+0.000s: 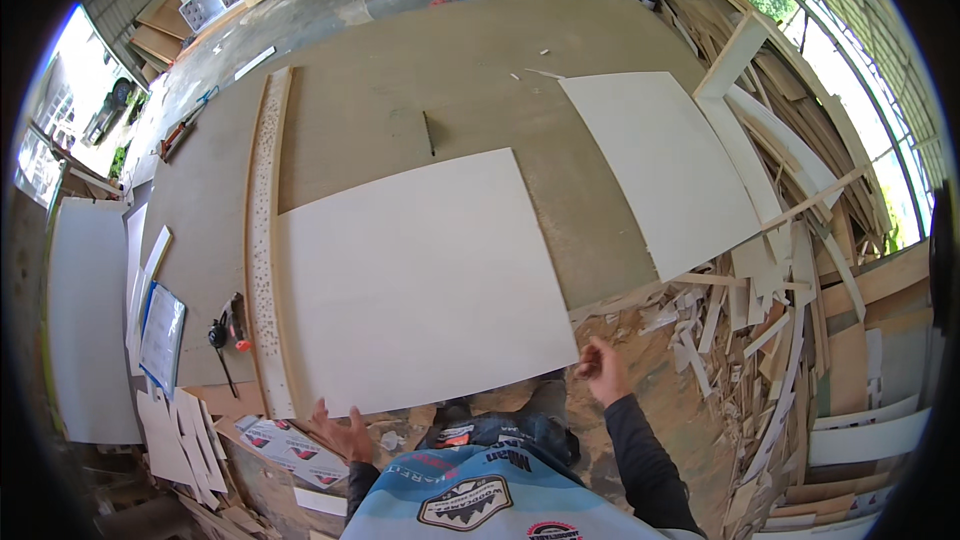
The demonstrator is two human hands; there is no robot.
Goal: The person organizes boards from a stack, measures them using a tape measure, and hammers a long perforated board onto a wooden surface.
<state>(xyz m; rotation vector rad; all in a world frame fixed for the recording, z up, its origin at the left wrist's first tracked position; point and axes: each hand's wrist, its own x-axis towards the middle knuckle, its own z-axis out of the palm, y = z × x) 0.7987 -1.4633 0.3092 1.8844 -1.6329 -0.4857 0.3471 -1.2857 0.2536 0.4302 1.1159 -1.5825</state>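
A large white panel [420,280] lies on the brown worktable in front of me, its near edge overhanging the table toward my body. My left hand [343,430] is just below the panel's near left corner, fingers spread and nothing in them. Beside the near right corner is my right hand [603,372], its fingers curled together; whatever they may hold is hidden. Along the panel's left edge runs a long wooden strip with a speckled top [264,190]. On the bare tabletop beyond the panel lies a thin dark pencil-like stick [429,133].
Another white panel [665,160] lies at the table's right side. Offcuts [720,310] are heaped on the right. At the left are a clipboard [163,335], a black round tool [218,333] and a caulking-gun-like tool [185,128]. White sheet material [92,320] stands farther left.
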